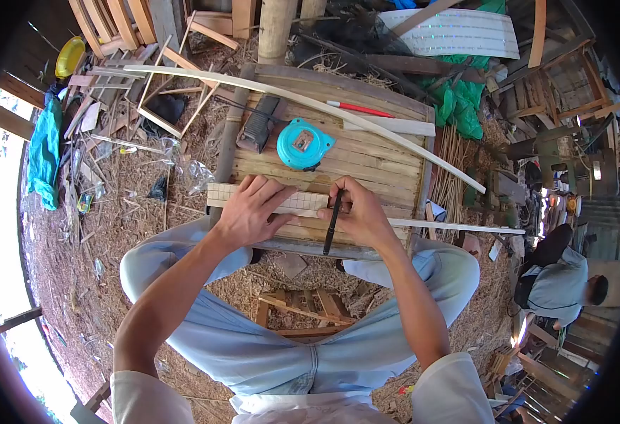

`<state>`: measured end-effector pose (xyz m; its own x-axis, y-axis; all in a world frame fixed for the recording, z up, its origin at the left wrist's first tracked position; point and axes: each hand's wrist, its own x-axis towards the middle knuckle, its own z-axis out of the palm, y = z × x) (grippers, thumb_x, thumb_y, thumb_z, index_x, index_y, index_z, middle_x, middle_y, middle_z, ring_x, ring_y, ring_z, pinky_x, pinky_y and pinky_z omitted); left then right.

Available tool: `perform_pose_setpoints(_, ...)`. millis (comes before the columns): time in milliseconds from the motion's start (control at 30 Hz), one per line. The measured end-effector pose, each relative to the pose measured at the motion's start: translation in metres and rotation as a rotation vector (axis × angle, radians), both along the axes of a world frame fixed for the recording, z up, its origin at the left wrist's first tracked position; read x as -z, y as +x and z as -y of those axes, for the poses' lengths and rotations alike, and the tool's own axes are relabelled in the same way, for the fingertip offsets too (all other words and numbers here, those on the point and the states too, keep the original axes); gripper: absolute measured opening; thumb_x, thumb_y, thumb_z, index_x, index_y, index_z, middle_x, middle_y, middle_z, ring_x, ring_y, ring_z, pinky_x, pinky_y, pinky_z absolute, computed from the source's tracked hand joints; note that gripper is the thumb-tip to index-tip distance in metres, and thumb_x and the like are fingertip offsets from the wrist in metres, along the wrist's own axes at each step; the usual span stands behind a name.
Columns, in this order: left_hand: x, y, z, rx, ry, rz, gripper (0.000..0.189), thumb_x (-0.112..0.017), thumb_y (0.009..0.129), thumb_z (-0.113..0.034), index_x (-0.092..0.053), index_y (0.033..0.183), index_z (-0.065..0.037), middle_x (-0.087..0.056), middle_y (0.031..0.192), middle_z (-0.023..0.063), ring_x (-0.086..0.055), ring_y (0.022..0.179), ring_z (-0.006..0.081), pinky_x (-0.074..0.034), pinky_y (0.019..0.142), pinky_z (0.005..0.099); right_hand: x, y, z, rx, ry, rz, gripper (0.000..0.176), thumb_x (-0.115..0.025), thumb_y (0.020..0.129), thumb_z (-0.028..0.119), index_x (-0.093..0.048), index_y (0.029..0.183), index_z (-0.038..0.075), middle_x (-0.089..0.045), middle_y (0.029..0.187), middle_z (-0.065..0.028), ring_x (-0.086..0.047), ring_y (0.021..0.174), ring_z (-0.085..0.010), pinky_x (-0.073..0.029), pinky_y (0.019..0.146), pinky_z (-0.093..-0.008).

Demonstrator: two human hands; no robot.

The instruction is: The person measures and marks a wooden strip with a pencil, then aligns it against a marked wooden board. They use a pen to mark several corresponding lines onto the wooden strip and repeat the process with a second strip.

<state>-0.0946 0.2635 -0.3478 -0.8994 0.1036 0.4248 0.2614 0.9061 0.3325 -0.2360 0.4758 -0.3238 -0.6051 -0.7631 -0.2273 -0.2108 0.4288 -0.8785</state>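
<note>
On the low slatted wooden table [388, 169], my left hand [252, 210] presses a pale wooden strip [224, 195] marked with a grid of lines. My right hand [356, 212] pinches a black pen [333, 225], which points down toward the table's front edge. Beyond my hands lies a round turquoise tape measure [304, 144]. A dark block-like object [260, 124] is to its left. Behind on the right are a red pencil [361, 109] and a short flat piece of wood [402, 126]. One long thin strip [282, 92] crosses the table diagonally.
A thin white strip [458, 226] extends past the table's right edge. Wood scraps and frames [162, 99] litter the ground at the back left. Green plastic [458, 106] lies at the back right. Another person [557, 283] is at the far right.
</note>
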Motion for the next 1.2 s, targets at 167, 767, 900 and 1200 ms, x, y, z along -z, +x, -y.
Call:
perform_pose_setpoints(167, -0.001, 0.000, 0.000, -0.010, 0.009, -0.007, 0.054, -0.079, 0.080, -0.033, -0.064, 0.125, -0.007, -0.060, 0.116, 0.0072, -0.056, 0.106, 0.0279, -0.046, 0.093, 0.0411, -0.008, 0.000, 0.001, -0.002, 0.071, -0.004, 0.041, -0.085, 0.080, 0.019, -0.053, 0.101, 0.006, -0.062, 0.079, -0.0047, -0.058, 0.071, -0.0169, -0.048, 0.069, -0.0345)
perform_pose_setpoints(767, -0.002, -0.003, 0.003, 0.011, 0.065, 0.070, 0.054, -0.078, 0.079, -0.034, -0.065, 0.123, -0.006, -0.059, 0.107, 0.0057, -0.056, 0.097, 0.0268, -0.047, 0.089, 0.0399, 0.006, 0.018, -0.014, 0.151, -0.442, -0.187, 0.010, -0.071, 0.091, 0.004, -0.073, 0.099, 0.000, -0.071, 0.077, -0.0072, -0.062, 0.067, -0.0080, -0.050, 0.063, -0.0250)
perform_pose_setpoints(900, -0.002, -0.004, 0.003, 0.008, 0.064, 0.057, 0.053, -0.078, 0.078, -0.034, -0.065, 0.121, -0.006, -0.059, 0.106, 0.0056, -0.056, 0.096, 0.0266, -0.047, 0.088, 0.0399, 0.004, 0.018, -0.015, 0.118, -0.315, -0.140, 0.011, -0.075, 0.082, 0.005, -0.066, 0.085, 0.000, -0.068, 0.071, -0.0073, -0.061, 0.061, -0.0101, -0.049, 0.057, -0.0278)
perform_pose_setpoints(1200, 0.000, -0.002, 0.002, -0.008, 0.089, 0.095, 0.055, -0.083, 0.074, -0.032, -0.068, 0.121, -0.007, -0.062, 0.112, 0.0060, -0.057, 0.102, 0.0299, -0.048, 0.090, 0.0423, 0.015, 0.014, -0.011, 0.015, -0.370, -0.318, 0.019, -0.073, 0.074, 0.000, -0.055, 0.075, 0.001, -0.065, 0.069, -0.0108, -0.063, 0.059, -0.0222, -0.049, 0.056, -0.0324)
